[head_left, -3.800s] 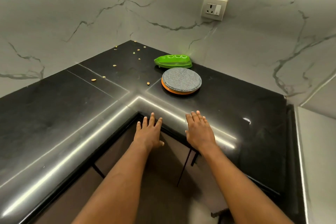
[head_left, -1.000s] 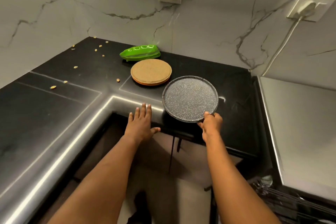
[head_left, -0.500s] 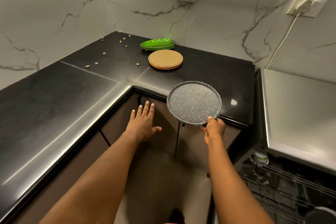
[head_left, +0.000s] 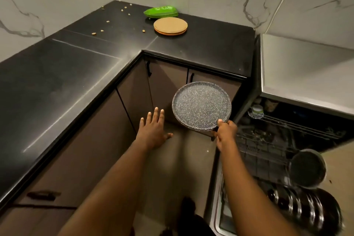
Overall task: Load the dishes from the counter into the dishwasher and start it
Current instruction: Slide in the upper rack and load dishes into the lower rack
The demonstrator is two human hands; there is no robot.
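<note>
The left hand (head_left: 153, 132) is held flat, fingers straight, gripping nothing. The speckled grey plate (head_left: 201, 105) is pinched at its near rim by the right hand (head_left: 226, 132), in front of the cabinet doors (head_left: 168, 80), left of the open dishwasher rack (head_left: 268, 151).

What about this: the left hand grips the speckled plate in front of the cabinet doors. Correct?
No. The head view shows the right hand gripping the speckled plate in front of the cabinet doors; the left hand holds nothing.
</note>
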